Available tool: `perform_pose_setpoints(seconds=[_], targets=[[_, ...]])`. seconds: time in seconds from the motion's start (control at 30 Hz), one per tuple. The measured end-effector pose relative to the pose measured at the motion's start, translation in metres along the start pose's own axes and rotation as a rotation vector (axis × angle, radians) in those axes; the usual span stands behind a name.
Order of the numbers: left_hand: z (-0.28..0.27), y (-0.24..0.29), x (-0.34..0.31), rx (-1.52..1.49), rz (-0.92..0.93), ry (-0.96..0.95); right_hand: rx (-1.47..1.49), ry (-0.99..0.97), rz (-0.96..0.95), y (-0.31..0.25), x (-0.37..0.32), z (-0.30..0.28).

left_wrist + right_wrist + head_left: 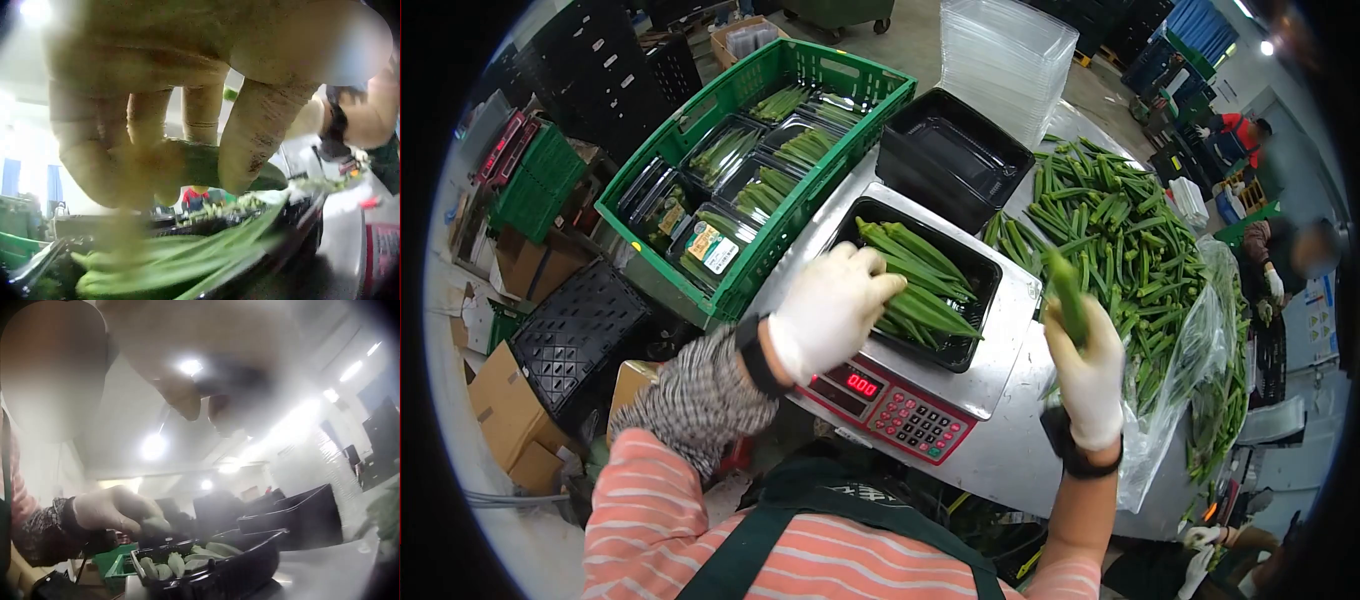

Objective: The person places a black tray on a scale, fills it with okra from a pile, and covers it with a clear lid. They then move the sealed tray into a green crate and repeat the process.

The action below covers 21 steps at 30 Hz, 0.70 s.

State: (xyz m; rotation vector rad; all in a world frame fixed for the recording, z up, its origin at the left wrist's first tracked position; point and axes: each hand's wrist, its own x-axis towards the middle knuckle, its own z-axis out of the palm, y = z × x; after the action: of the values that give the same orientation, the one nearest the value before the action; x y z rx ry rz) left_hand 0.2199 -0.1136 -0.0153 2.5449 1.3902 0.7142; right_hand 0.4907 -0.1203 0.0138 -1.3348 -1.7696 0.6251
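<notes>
White-gloved, my left hand (830,308) is above the left side of a black tray (990,290) of okra (915,265). In the left wrist view its fingers and thumb pinch an okra pod (203,167) over the tray's okra (156,265). The tray rests on a scale (890,405) whose red display reads 0.00. To the right of the scale, my right hand (1088,375), also gloved, grips okra (1067,300) that points upward. The right wrist view shows that hand (206,344) blurred, its hold hidden there.
Loose okra (1120,220) is heaped on the metal table at the right, partly under clear plastic (1175,370). Empty black trays (955,150) stand behind the scale, beside stacked clear lids (1005,65). A green crate (735,285) of packed okra is at the left. Other people are at far right.
</notes>
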Motion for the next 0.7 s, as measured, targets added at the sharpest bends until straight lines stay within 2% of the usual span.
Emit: perform_pose_setpoints(seconds=[0.07, 0.1, 0.13, 0.17, 0.2, 0.27, 0.33, 0.4, 0.47, 0.53, 0.7], targets=[[0.008, -0.014, 0.002, 0.039, -0.007, -0.072, -0.097, -0.068, -0.143, -0.005, 0.032, 0.039], [0.008, -0.019, 0.003, 0.076, -0.015, -0.143, -0.224, -0.207, -0.148, -0.004, 0.043, 0.058], [-0.001, -0.023, 0.002, 0.080, -0.012, -0.140, -0.349, -0.348, -0.150, -0.002, 0.050, 0.073], [-0.016, -0.026, -0.004, -0.038, -0.009, -0.014, -0.444, -0.384, -0.238, -0.001, 0.049, 0.080], [-0.033, -0.031, -0.011, -0.158, -0.007, 0.109, -0.439, -0.384, -0.232, 0.000, 0.048, 0.080], [-0.071, -0.052, -0.027, -0.357, -0.128, 0.194, -0.164, -0.137, -0.316, 0.005, 0.049, 0.057], [-0.086, -0.077, -0.046, -0.403, -0.329, 0.284, -0.041, -0.069, -0.054, 0.002, 0.041, 0.023], [-0.087, -0.097, -0.058, -0.358, -0.390, 0.262, -0.012, -0.037, 0.194, 0.002, 0.029, 0.003], [-0.086, -0.111, -0.066, -0.254, -0.312, 0.240, -0.216, -0.136, 0.107, 0.013, 0.014, -0.005], [-0.082, -0.111, -0.063, -0.317, -0.313, 0.202, -0.223, -0.172, 0.125, 0.020, 0.000, 0.002], [-0.057, -0.108, -0.039, -0.316, -0.092, 0.112, -0.367, -0.315, 0.105, -0.004, -0.007, 0.032]])
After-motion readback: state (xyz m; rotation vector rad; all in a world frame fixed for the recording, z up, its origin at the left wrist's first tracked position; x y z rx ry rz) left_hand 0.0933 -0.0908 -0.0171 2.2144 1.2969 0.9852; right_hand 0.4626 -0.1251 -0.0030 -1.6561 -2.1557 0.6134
